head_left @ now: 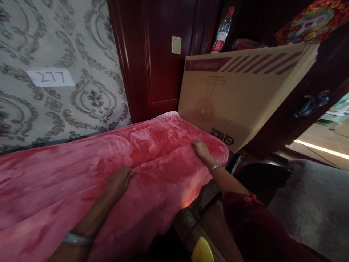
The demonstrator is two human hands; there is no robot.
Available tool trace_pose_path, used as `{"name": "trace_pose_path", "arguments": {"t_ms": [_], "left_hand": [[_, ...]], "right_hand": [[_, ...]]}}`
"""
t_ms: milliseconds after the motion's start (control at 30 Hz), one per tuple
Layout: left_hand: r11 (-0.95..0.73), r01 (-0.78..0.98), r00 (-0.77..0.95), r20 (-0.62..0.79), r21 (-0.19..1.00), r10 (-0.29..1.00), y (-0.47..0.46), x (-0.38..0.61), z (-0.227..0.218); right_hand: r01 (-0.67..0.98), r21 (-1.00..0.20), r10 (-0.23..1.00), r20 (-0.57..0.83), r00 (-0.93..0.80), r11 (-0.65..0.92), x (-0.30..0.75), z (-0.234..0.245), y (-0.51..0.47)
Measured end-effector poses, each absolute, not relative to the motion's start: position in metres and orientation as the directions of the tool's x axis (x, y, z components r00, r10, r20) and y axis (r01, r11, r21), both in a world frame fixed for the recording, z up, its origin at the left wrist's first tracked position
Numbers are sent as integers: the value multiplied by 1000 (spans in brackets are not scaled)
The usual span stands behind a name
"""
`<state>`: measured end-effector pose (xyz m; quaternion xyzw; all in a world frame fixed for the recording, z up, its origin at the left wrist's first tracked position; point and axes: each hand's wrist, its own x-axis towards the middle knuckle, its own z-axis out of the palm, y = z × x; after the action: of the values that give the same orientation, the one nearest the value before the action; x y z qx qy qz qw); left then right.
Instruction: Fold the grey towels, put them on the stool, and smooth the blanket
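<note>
A pink plush blanket is spread over a long low surface along the wall. My left hand, with a pale bangle on its wrist, is closed on the blanket near the middle, fingers curled in. Farther right, my right hand pinches the blanket near its rounded end; a thin silver bracelet is on that wrist. Between the two hands the cloth runs in a raised crease. A bit of striped fabric shows past the blanket's far edge.
A large cardboard box stands against the blanket's right end, with a plastic bottle behind it. Dark red door panels are at the back. A grey fluffy seat is at right. Something yellow shows at the bottom.
</note>
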<state>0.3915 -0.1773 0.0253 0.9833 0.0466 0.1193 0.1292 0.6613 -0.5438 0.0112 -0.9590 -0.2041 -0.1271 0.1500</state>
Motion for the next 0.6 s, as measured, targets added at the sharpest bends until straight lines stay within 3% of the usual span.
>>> {"name": "trace_pose_path", "arguments": {"t_ms": [267,600], "left_hand": [[-968,67,944,299,243,141,-173,391,25],[-967,100,944,286,235,167,-173,392,27]], "right_hand": [[364,-233,247,413,877,-902,666,34,-552],[532,-206,442,361,822,-821,663,32,-558]]}}
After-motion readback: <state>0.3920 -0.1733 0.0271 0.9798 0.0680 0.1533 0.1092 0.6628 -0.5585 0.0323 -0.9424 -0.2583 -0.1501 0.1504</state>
